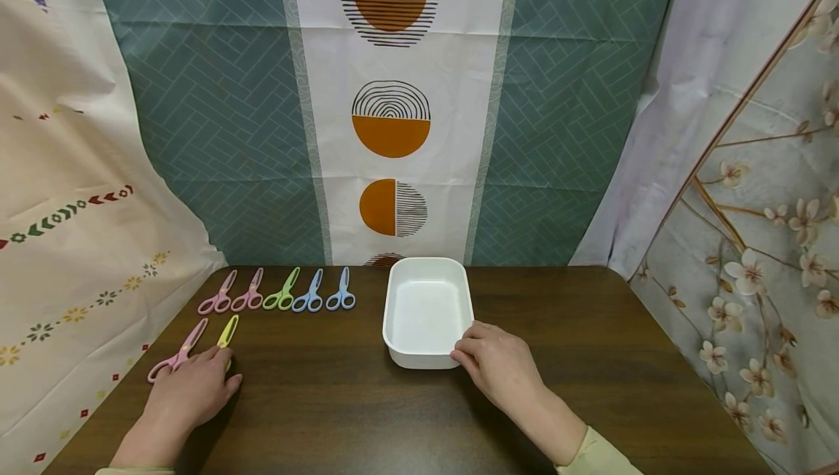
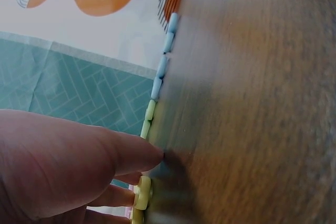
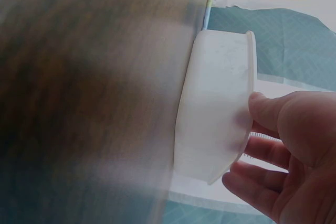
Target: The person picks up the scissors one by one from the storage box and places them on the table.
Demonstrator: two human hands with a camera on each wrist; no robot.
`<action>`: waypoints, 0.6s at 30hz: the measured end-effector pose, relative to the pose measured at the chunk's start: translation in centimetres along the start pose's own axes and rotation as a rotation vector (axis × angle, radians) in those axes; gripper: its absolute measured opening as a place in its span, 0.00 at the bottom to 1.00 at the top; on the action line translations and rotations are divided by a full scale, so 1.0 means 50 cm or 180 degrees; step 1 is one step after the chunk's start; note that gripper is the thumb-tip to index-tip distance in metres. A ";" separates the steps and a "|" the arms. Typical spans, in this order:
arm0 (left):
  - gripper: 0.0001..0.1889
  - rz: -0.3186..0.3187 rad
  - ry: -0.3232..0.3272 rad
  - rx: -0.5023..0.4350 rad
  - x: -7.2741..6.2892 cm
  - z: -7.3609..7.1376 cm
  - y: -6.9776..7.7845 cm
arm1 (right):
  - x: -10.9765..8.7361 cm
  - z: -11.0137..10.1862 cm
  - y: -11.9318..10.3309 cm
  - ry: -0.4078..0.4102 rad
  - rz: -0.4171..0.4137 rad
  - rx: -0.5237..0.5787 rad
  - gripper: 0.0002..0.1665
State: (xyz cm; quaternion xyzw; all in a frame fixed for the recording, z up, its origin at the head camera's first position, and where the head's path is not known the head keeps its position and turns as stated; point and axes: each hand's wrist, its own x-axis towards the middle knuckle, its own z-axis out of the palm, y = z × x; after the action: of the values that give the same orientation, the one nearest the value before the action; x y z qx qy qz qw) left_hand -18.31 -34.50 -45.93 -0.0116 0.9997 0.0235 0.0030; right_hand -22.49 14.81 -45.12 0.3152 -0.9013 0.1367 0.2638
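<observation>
At the table's left side, my left hand (image 1: 190, 387) lies over the handles of yellow scissors (image 1: 227, 331), whose blades point away. In the left wrist view its fingers reach down to the yellow handle (image 2: 142, 192), while the thumb (image 2: 139, 153) sits apart from it. Pink scissors (image 1: 180, 352) lie just left of the yellow pair, partly under this hand. My right hand (image 1: 501, 360) pinches the near right corner of a white rectangular tray (image 1: 419, 361), and its thumb (image 3: 260, 106) presses on the rim. The tray stands upright on the table with nothing inside.
Behind the left hand runs a row of scissors: two pink pairs (image 1: 247, 298), a green pair (image 1: 282, 294) and two blue pairs (image 1: 341, 294). Patterned cloths (image 1: 564, 132) hang behind the brown wooden table (image 1: 341, 424) and at both sides.
</observation>
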 end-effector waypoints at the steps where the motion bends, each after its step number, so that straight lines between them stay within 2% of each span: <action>1: 0.26 0.0000 -0.0004 -0.0001 0.000 -0.001 0.000 | 0.000 0.000 0.000 0.0000 0.0001 -0.0004 0.06; 10: 0.31 0.0040 0.0032 0.0012 0.003 -0.005 0.001 | 0.001 -0.003 0.001 0.0048 -0.0030 -0.0015 0.07; 14: 0.32 0.0110 0.0246 0.0041 0.002 -0.004 0.011 | 0.000 -0.009 0.000 0.0004 -0.0021 0.0038 0.06; 18: 0.33 0.0211 0.0566 0.0048 0.004 -0.008 0.032 | -0.002 -0.014 -0.001 -0.0045 0.0012 0.0086 0.05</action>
State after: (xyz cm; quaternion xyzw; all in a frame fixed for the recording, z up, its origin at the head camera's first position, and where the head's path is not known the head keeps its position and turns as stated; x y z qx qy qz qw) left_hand -18.53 -32.91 -45.47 0.0195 0.9960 0.0150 -0.0865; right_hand -22.13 15.13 -44.60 0.3179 -0.9019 0.1471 0.2528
